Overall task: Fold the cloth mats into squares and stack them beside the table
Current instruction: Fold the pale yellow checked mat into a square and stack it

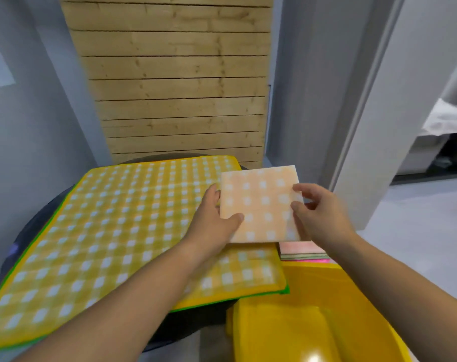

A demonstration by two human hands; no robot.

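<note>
A folded square mat (260, 202), pale orange with white checks, is held in the air over the table's right edge. My left hand (214, 220) grips its left side with the thumb on top. My right hand (318, 212) pinches its right side. Under it, to the right of the table, lies a low stack of folded mats (304, 253) in pink and green. A large yellow checked mat (123, 226) lies spread flat over the dark round table (36, 220), with a green mat's edge (285, 291) showing beneath it.
A yellow plastic chair (313, 309) stands at the lower right, with the folded stack at its far end. A wooden slatted panel (177, 87) rises behind the table between grey walls. An open doorway (431, 152) lies to the right.
</note>
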